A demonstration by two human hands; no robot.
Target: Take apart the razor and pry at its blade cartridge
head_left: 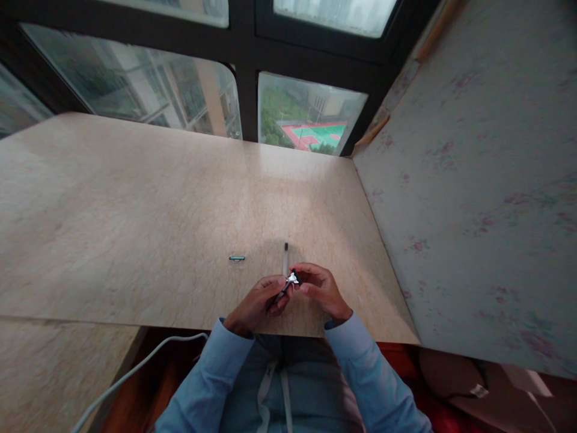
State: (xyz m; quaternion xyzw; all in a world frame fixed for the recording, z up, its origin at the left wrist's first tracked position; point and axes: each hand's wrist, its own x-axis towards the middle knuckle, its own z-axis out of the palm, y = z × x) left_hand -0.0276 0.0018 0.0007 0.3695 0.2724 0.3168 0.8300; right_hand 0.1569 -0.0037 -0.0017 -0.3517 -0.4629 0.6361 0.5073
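Note:
My left hand is closed around the dark handle of a razor, whose silver neck and black head point up and to the right. At the head, my right hand has its thumb and fingers curled about the black blade cartridge. On the table beyond my hands lies a slim pale stick with a dark tip, its near end partly hidden by my fingers. To the left, apart from both hands, rests a small green and black razor cartridge.
The pale marbled tabletop runs back to a dark-framed window. A flowered wall closes off the right side. A white cable hangs by the table's front edge at lower left.

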